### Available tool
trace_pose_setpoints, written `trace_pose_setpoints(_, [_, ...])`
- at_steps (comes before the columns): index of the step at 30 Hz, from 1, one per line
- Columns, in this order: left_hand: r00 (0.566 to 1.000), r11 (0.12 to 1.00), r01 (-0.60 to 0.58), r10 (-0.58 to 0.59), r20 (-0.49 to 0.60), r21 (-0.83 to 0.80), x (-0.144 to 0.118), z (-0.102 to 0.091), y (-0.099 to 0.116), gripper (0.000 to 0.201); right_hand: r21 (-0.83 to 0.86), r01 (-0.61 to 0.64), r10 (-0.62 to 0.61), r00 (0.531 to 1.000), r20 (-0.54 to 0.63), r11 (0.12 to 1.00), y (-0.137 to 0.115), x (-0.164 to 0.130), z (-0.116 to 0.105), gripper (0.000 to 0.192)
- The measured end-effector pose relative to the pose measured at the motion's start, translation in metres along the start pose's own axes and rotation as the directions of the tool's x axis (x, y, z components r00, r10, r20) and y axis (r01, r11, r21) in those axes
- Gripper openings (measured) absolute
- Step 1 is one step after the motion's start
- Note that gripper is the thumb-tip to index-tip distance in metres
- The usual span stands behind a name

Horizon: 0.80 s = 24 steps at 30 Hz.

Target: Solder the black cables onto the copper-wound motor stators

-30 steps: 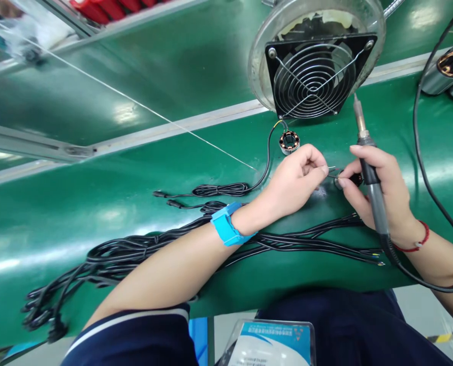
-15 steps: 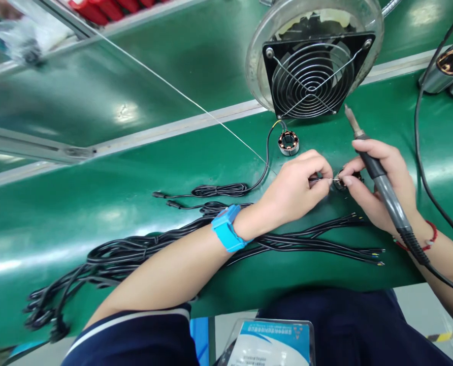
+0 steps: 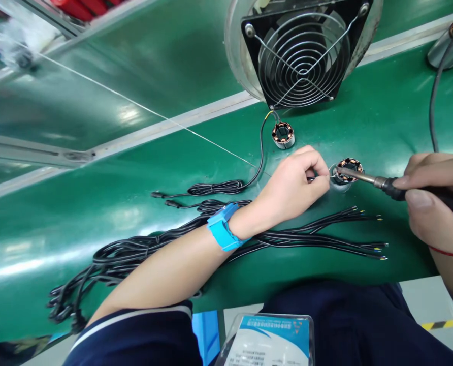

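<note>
The step in hand looked like soldering a lead onto a small wound coil: the left hand, closed in a pinch, held something thin against the left side of the coil (most likely a wire end fed with the solder wire, though what sat between the fingertips was too small to tell). That coil stood on the green table, right of centre and just beyond the fanned ends of the black cables. The right hand was closed around the dark handle of the soldering iron, which lay nearly level, its metal tip reaching left across the top of the coil toward the pinching fingers. A blue wrist strap circled the left wrist. Farther off, 1 more coil sat with a black lead already attached, in front of the extraction fan. By my judgement the joint was about to be made or was just being made; the next move called for a steady tip held on the joint, with solder fed carefully and the fingertips kept clear of the hot metal.
</note>
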<state>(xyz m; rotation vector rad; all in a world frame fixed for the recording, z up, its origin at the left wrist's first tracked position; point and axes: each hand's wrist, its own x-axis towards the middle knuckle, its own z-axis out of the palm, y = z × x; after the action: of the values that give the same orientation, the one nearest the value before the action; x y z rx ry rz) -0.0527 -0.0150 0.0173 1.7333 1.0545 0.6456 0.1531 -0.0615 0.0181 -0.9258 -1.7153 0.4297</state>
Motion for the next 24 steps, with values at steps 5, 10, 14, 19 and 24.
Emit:
trace_pose_setpoints(5, [1.0,1.0,-0.003,0.004,-0.004,0.017,0.0002,0.0003,-0.0002,0.016,-0.027,0.006,-0.004,0.997,0.075,1.0,-0.0056,0.0036,0.0015,0.012])
trace_pose_setpoints(10, [1.0,1.0,-0.024,0.024,-0.004,0.012,0.0003,0.0005,-0.0005,0.016,-0.019,0.014,-0.012,0.992,0.122,1.0,-0.0081,0.0069,0.0024,0.011])
trace_pose_setpoints(14, [0.998,0.998,-0.055,0.055,-0.013,0.024,0.0,0.0006,-0.0014,0.017,-0.017,0.011,-0.01,0.998,0.057,1.0,-0.0045,0.0016,0.0002,0.014])
trace_pose_setpoints(19, [0.998,0.997,-0.065,0.066,-0.021,0.048,0.0003,0.0006,-0.0019,0.017,-0.026,-0.001,0.003,0.996,0.087,1.0,-0.0039,-0.0002,-0.0018,0.013])
trace_pose_setpoints(24, [0.998,0.997,-0.065,0.066,-0.017,0.049,0.0006,0.0008,-0.0022,0.017,-0.023,0.02,-0.018,0.997,0.072,1.0,-0.0034,-0.0006,0.0,0.013])
